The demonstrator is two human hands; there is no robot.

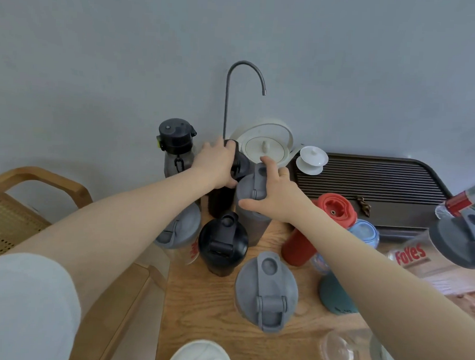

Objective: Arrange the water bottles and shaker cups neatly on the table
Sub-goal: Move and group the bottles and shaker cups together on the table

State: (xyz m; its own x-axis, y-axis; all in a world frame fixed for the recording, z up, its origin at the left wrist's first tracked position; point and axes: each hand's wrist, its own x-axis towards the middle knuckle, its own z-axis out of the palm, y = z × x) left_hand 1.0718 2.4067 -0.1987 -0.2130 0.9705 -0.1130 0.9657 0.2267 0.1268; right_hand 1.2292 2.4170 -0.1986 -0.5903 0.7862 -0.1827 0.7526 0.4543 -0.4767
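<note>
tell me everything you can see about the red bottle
The red bottle stands upright on the wooden table, right of centre, just in front of the dark slatted tray. Its body looks matte red, plastic or coated; the lid is closed, with a moulded recess and a small hole. The right forearm crosses over it, and a blue-lidded bottle stands close on its right.

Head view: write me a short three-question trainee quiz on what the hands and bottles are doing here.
1. True or false: the left hand grips a dark bottle by its top.
2. What does the right hand rest on? A) red bottle B) grey-lidded shaker C) white teapot
3. Fill in: the small white lidded cup sits on the dark ____.

Key: 1 true; 2 B; 3 tray.
</note>
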